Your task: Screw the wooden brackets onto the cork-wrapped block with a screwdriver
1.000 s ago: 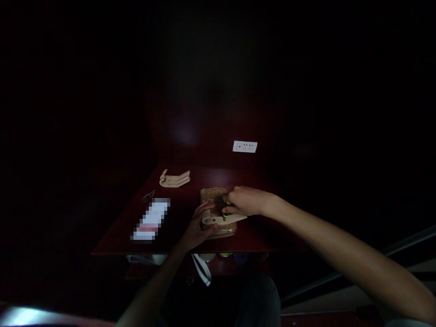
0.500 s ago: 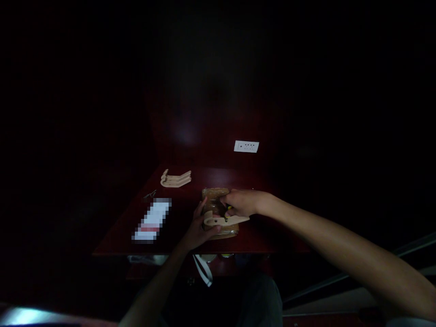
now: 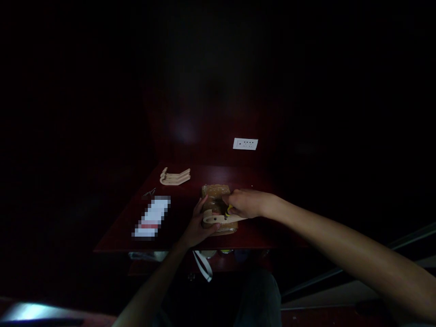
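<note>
My left hand (image 3: 197,225) grips a pale curved wooden piece (image 3: 218,219) from below, and the piece lies across a tape-wrapped brown parcel (image 3: 215,195). My right hand (image 3: 245,203) is closed around a yellow-handled screwdriver (image 3: 229,210) just above that wooden piece. The fingers hide most of the tool, and its tip cannot be seen. Further back on the table lie similar curved wooden pieces (image 3: 175,177).
The dark red table (image 3: 218,175) also holds a small metal item (image 3: 149,193) and a pixelated white rectangular object (image 3: 151,218). A white wall socket panel (image 3: 245,144) sits behind the table. Straps and items show below the front edge.
Both hands stay over the parcel with small shifts. The whole view has moved slightly, and the table objects sit a little higher in the frame.
</note>
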Demonstrator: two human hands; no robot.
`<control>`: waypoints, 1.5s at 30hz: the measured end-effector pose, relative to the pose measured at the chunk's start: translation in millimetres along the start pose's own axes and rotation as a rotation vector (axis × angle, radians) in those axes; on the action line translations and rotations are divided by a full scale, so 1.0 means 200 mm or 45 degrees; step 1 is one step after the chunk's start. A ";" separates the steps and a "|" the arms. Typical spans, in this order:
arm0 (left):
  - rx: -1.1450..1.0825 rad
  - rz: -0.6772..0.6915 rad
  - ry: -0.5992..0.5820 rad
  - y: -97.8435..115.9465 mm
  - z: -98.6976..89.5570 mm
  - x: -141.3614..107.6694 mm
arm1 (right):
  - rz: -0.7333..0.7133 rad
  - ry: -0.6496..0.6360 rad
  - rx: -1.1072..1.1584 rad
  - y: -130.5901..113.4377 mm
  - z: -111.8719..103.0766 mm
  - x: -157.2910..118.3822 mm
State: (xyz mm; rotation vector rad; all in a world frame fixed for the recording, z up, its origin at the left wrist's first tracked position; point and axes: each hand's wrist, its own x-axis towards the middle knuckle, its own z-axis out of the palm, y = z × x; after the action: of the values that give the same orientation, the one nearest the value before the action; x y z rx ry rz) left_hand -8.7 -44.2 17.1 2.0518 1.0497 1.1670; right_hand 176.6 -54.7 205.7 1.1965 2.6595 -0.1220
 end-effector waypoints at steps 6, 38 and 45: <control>-0.052 -0.055 -0.027 -0.01 0.01 0.01 | -0.005 0.023 -0.028 -0.02 -0.01 0.07; 0.000 -0.031 0.005 -0.03 0.02 0.02 | 0.031 -0.238 -0.022 -0.01 -0.06 0.11; 0.021 -0.029 -0.014 -0.02 0.01 0.02 | 0.067 -0.243 -0.124 -0.06 -0.11 0.11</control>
State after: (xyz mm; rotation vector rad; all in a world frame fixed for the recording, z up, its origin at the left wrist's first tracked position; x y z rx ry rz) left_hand -7.1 -39.1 14.8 2.0515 1.0777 1.1381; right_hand 149.3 -43.4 221.2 1.1610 2.4388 -0.0922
